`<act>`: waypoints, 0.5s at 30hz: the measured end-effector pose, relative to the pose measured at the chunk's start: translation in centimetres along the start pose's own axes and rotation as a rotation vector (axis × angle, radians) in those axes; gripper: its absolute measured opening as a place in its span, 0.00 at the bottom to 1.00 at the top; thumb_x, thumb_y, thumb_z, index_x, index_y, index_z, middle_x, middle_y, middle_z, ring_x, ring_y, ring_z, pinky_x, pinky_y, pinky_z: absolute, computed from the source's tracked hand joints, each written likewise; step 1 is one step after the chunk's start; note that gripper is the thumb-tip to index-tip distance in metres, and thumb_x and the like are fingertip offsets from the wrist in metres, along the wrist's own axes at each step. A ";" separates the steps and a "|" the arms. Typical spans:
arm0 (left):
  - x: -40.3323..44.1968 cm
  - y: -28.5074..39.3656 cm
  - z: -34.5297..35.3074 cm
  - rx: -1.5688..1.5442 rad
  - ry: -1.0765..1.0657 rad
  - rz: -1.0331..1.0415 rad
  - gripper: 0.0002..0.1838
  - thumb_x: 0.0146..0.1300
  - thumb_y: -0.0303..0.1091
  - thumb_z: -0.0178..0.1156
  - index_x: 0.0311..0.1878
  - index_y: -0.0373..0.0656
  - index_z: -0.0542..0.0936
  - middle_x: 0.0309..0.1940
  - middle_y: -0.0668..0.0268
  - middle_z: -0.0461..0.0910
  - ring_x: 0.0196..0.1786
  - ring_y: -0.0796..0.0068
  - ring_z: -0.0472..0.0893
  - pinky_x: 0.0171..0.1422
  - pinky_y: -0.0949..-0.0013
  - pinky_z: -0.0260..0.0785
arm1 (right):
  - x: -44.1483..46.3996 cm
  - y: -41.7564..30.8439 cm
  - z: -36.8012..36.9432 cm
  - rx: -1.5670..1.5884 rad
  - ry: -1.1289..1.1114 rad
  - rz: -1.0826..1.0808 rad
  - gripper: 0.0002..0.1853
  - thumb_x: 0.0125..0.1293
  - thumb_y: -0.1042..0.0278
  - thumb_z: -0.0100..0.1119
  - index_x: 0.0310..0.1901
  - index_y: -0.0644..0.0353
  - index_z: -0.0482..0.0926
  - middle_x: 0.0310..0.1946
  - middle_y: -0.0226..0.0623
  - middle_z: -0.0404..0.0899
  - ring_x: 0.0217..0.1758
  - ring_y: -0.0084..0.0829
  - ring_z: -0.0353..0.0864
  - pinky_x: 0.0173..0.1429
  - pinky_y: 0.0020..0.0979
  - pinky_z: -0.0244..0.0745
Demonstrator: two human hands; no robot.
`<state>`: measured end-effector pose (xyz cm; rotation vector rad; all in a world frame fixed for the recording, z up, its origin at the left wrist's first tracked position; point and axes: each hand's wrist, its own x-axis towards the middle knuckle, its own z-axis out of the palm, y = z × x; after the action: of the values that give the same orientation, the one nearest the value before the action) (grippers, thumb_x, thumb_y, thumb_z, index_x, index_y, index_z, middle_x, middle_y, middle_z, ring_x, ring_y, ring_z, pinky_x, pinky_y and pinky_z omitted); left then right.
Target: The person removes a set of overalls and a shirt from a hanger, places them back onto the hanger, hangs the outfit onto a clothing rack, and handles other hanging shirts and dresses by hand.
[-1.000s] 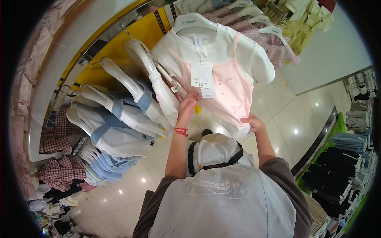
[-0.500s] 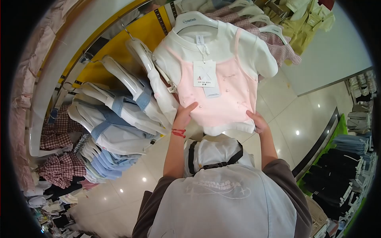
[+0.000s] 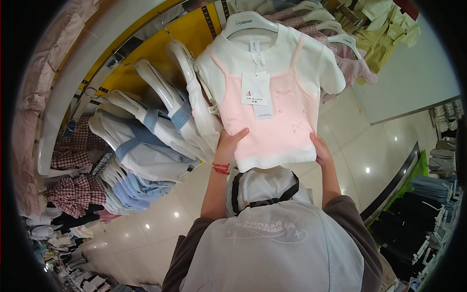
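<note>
A white short-sleeved top with a pink camisole front (image 3: 277, 109) hangs on a white hanger (image 3: 250, 23), facing me. Paper tags (image 3: 256, 88) dangle over its chest. At the lower left side, my left hand (image 3: 231, 145), with a red string bracelet at the wrist, pinches the fabric, thumb in front. My right hand (image 3: 322, 150) grips the opposite lower edge, its other fingers partly behind the cloth. Just left of the top hangs another white garment (image 3: 202, 109).
White and blue garments (image 3: 146, 141) hang along the rail at left, above red checked clothes (image 3: 75, 194). Pink checked clothes (image 3: 335, 53) and a yellow outfit (image 3: 384, 36) hang at upper right. Dark folded clothes (image 3: 413, 214) line a shelf at right.
My left hand has moved from the top's middle left to its lower left side. The hem now lies flatter and straighter between my hands. The view has shifted slightly.
</note>
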<state>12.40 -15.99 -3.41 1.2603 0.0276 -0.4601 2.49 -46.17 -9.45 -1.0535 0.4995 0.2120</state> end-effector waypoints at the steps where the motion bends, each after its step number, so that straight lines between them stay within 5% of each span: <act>1: 0.0 -0.1 0.0 -0.007 0.015 0.008 0.24 0.51 0.26 0.63 0.52 0.31 0.68 0.45 0.61 0.74 0.47 0.73 0.74 0.51 0.72 0.67 | -0.2 0.0 -0.2 -0.007 -0.013 -0.004 0.20 0.65 0.60 0.49 0.53 0.65 0.68 0.44 0.36 0.76 0.44 0.25 0.77 0.46 0.27 0.74; 15: 0.2 -0.7 1.0 -0.130 0.030 0.042 0.25 0.53 0.23 0.59 0.56 0.32 0.64 0.49 0.60 0.72 0.48 0.71 0.74 0.52 0.70 0.68 | -1.6 -1.1 0.8 -0.143 -0.097 0.029 0.26 0.55 0.63 0.62 0.53 0.67 0.68 0.46 0.36 0.74 0.46 0.25 0.75 0.50 0.27 0.70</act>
<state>12.16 -17.13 -3.76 1.1380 0.0553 -0.3974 1.79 -45.90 -7.46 -1.1696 0.4164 0.3265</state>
